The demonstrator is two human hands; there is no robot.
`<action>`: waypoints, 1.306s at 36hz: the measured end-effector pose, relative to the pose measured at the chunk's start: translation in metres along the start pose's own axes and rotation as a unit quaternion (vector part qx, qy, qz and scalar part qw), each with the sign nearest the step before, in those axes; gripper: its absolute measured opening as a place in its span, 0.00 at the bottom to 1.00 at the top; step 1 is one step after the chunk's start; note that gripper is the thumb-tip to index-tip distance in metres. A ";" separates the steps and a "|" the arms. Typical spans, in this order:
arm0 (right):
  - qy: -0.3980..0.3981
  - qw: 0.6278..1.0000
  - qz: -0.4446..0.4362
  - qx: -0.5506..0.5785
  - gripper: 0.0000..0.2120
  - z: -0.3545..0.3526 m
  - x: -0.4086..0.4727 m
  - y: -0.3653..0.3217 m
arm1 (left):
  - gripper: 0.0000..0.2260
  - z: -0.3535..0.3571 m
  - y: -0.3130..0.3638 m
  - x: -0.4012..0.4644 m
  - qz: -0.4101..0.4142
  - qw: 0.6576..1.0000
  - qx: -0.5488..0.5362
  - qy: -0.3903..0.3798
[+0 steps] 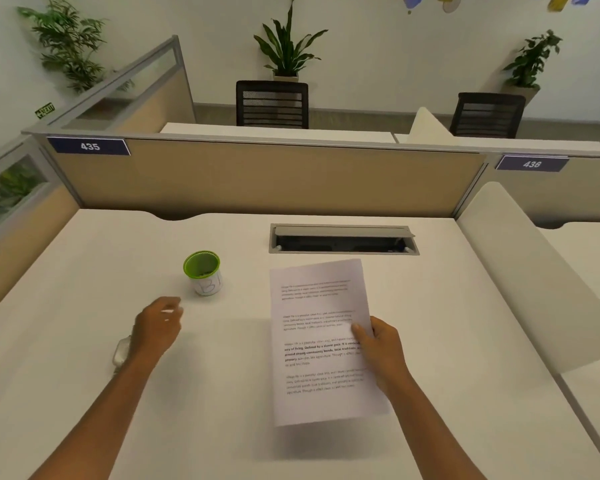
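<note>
A printed sheet of paper with several paragraphs of text hangs a little above the white desk, casting a shadow below it. My right hand pinches its right edge, thumb on top of the page. My left hand hovers over the desk to the left, just in front of a small green-rimmed cup with handwriting on its side. Its fingers are curled, and a small pale thing shows blurred at the fingertips. Small items lie at the bottom of the cup.
A grey cable box with its lid up is set into the desk behind the paper. Beige partitions labelled 435 and 436 close the back. A white divider bounds the right side. A greyish object sits by my left wrist.
</note>
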State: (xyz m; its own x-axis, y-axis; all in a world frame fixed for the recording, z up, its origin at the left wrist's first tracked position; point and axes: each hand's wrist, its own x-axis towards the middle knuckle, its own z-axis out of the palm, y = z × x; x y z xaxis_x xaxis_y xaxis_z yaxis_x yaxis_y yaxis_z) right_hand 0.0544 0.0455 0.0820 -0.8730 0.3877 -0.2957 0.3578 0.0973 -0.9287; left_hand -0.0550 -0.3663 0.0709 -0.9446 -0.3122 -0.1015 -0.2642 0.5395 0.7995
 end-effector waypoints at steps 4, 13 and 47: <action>0.012 0.999 0.040 0.014 0.05 0.006 0.002 0.017 | 0.12 -0.029 -0.045 0.004 -0.056 0.993 0.096 0.034; 0.030 0.996 0.082 -0.018 0.07 0.019 0.003 0.031 | 0.35 -0.059 -0.074 -0.001 -0.126 0.984 0.123 0.006; 0.016 0.992 0.126 -0.004 0.06 0.021 0.012 0.057 | 0.16 0.062 -0.042 -0.030 -0.151 0.971 -0.039 -0.181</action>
State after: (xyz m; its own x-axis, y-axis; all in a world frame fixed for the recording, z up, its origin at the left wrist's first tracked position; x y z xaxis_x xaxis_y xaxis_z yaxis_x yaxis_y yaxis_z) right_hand 0.0571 0.0367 0.0212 -0.7454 0.4291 -0.5102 0.5655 0.0018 -0.8247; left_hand -0.0278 -0.3315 0.0034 -0.8371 -0.1443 -0.5277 -0.5370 0.4011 0.7422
